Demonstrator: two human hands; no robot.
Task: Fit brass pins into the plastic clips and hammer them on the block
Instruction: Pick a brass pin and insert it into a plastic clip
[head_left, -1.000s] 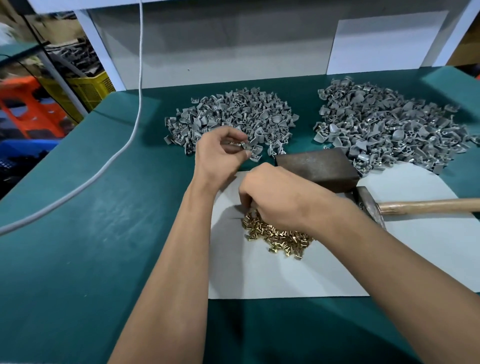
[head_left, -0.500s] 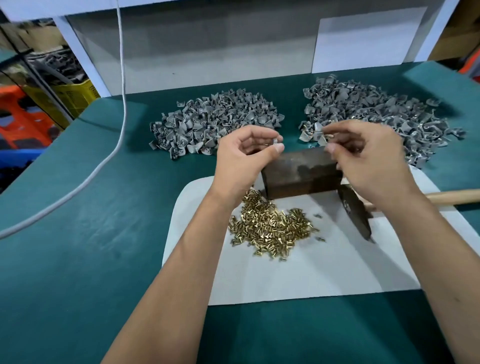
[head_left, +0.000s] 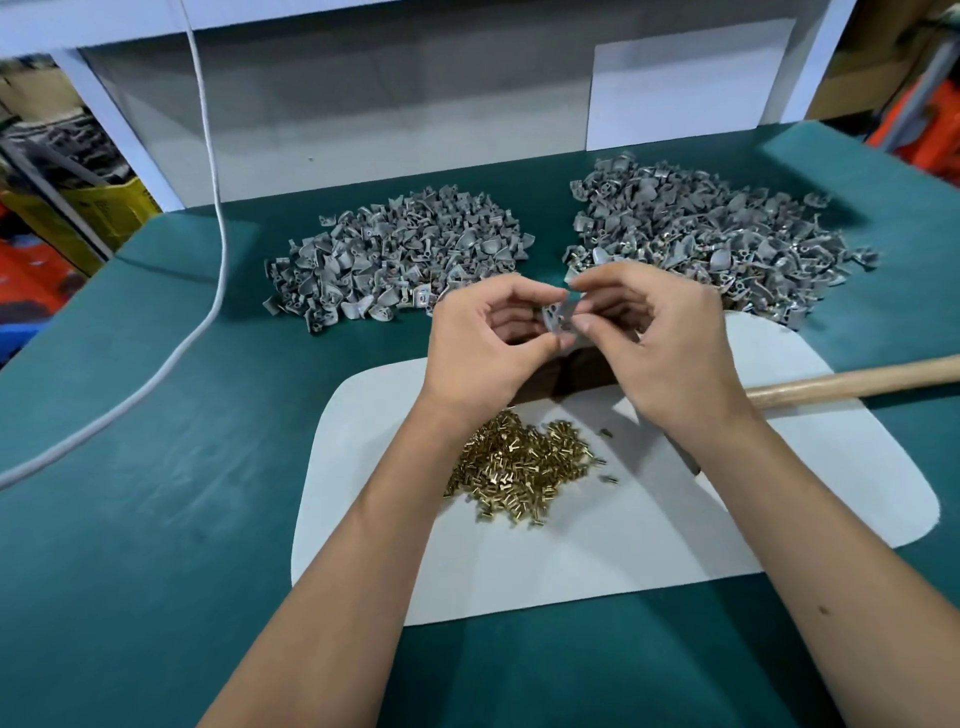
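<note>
My left hand (head_left: 488, 343) and my right hand (head_left: 660, 343) meet above the dark metal block (head_left: 566, 379), which they mostly hide. Together their fingertips pinch one grey plastic clip (head_left: 558, 319). Whether a pin sits in it cannot be told. A heap of brass pins (head_left: 524, 467) lies on the white mat (head_left: 597, 551) just below my wrists. Two piles of grey clips lie beyond: the left pile (head_left: 395, 254) and the right pile (head_left: 711, 239).
A hammer's wooden handle (head_left: 857, 382) lies on the mat to the right; its head is hidden by my right wrist. A white cable (head_left: 208, 218) hangs down over the green table (head_left: 156, 467) at left. A grey back wall stands behind the piles.
My right hand has moved left to meet the left one, and both now hold one clip over the block. The view shifted slightly.
</note>
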